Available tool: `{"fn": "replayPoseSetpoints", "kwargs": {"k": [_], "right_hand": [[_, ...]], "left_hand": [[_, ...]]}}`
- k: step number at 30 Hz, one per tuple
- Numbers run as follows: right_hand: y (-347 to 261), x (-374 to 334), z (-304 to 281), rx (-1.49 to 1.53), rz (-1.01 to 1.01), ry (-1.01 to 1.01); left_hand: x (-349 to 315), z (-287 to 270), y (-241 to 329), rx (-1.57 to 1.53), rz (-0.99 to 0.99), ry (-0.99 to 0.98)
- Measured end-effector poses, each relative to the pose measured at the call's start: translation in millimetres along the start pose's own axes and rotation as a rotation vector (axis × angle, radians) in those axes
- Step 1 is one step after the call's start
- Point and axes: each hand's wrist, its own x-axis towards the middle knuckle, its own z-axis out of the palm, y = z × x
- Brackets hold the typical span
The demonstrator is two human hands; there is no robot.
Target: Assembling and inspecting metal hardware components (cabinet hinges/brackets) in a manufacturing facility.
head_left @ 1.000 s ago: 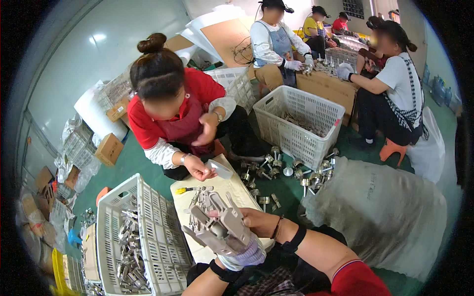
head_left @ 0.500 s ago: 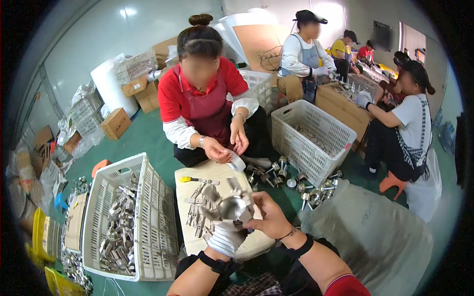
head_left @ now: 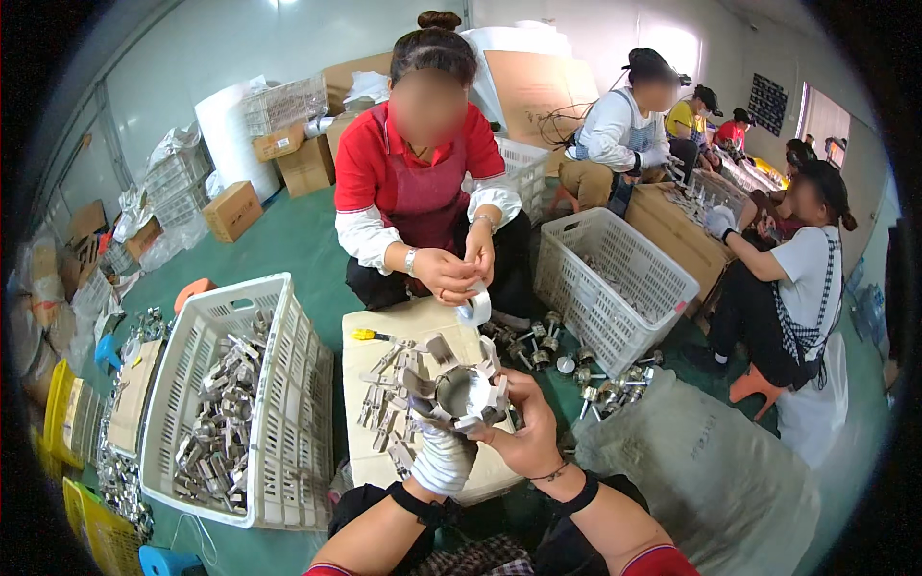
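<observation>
Head view: both hands grip a ring-shaped metal clamp (head_left: 459,392) — gloved left hand (head_left: 440,449) closed beneath it, bare right hand (head_left: 521,432) pinching its right edge — above the pale worktop (head_left: 370,459).

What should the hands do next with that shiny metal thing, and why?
Probably lower the metal clamp part onto the board. Both the left hand and the right hand hold it just above the similar metal pieces lying there.
</observation>
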Motion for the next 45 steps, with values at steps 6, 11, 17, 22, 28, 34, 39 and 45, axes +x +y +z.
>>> {"fn": "replayPoseSetpoints", "kwargs": {"k": [6,11,17,22,28,34,39,45], "right_hand": [[0.7,-0.9,-2.3,-0.013,0.022,0.004],[3.5,-0.1,-10.8,0.096,0.115,-0.004],[17.4,17.7,-29.7,0.416,0.212,-0.027],[10.1,12.2,-23.8,0.446,0.441,-0.210],[25.3,8.8,-20.8,0.475,0.404,0.011],[36.5,-0.8,-5.7,0.309,0.361,0.058],[29.0,-3.9,-3.4,0.312,0.453,0.066],[42.6,-9.6,-19.4,0.387,0.447,0.102]], "left_hand": [[3.3,3.3,6.9,-0.090,-0.122,-0.060],[2.6,12.3,20.1,-0.072,-0.220,-0.096],[16.5,4.7,16.3,-0.473,-0.631,-0.448],[8.4,27.8,25.3,-0.245,-0.578,-0.004],[9.8,28.0,27.9,-0.055,-0.463,-0.148],[8.4,8.7,13.2,0.204,-0.200,-0.081],[22.1,0.1,-15.4,-0.135,-0.182,0.123],[26.3,12.5,-31.2,-0.166,-0.204,0.027]]}}
